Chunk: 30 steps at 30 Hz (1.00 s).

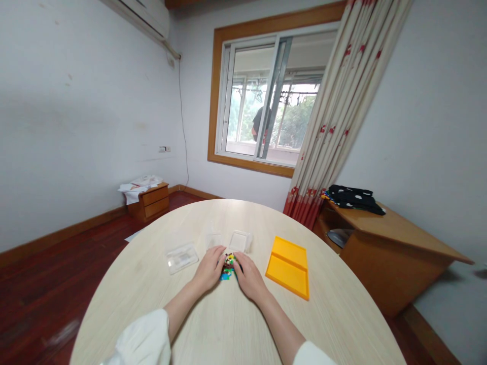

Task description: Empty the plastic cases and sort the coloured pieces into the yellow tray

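A small heap of colourful pieces [227, 274], which look like tiny building bricks in blue, green, yellow, brown and white, lies on the table in front of me. My left hand [208, 267] curves along its left side and my right hand [249, 274] along its right side, fingers extended and slightly bent, touching the outer pieces. Neither hand is closed around a piece that I can see. Part of the heap is hidden under the fingers. Just beyond the hands stand a clear plastic box [240, 240] and a fainter clear container [214, 240].
A clear plastic lid or shallow case [183, 258] lies to the left on the round wooden table [224, 324]. To the right is a yellow two-section tray [288, 267]. Further off stand a wooden desk [403, 228] with dark cloth on it and a small drawer cabinet [154, 202].
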{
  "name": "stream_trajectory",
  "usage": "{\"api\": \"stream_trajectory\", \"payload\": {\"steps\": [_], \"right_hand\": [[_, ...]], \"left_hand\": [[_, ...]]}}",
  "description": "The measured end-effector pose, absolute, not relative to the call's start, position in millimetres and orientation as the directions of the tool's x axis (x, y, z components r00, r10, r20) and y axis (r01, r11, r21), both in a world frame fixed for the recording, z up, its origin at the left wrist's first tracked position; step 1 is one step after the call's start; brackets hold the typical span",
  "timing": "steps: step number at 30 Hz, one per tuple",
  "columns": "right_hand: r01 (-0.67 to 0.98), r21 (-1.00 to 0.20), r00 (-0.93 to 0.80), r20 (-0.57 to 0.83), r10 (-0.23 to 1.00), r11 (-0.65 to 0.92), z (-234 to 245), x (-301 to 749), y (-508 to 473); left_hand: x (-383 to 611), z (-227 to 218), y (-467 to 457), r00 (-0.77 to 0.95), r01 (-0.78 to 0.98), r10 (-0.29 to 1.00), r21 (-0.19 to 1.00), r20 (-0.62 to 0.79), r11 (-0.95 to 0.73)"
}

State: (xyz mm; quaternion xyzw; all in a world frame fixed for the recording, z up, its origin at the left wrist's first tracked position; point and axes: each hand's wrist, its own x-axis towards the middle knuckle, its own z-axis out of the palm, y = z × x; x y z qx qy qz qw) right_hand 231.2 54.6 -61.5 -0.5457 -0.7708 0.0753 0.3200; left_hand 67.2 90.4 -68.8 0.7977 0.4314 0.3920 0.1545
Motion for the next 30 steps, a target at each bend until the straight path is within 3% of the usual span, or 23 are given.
{"api": "stream_trajectory", "payload": {"steps": [4,8,14,18,21,25,30], "right_hand": [[0.836,-0.439,-0.099,0.471,0.876,0.331,-57,232,53],[0.933,-0.288,-0.048,0.494,0.868,0.215,-48,236,50],[0.981,-0.126,0.187,0.382,0.905,-0.149,-28,265,48],[0.959,-0.065,0.284,0.296,0.912,-0.277,-27,284,48],[0.968,-0.079,0.251,0.269,0.930,-0.239,-33,286,50],[0.989,-0.127,0.112,0.316,0.942,-0.076,-42,278,53],[0.982,-0.162,-0.038,0.340,0.940,0.098,-48,271,54]], "left_hand": [[67,-80,98,0.252,0.673,0.835,0.532,0.488,-0.514],[66,-84,100,0.185,0.725,0.854,0.520,0.486,-0.453],[64,-72,92,0.138,0.690,0.850,0.566,0.508,-0.451],[65,-61,84,0.289,0.636,0.834,0.558,0.470,-0.534],[66,-57,78,0.425,0.588,0.790,0.530,0.441,-0.612],[67,-59,74,0.546,0.537,0.739,0.512,0.395,-0.670],[65,-61,75,0.596,0.461,0.702,0.549,0.390,-0.697]]}}
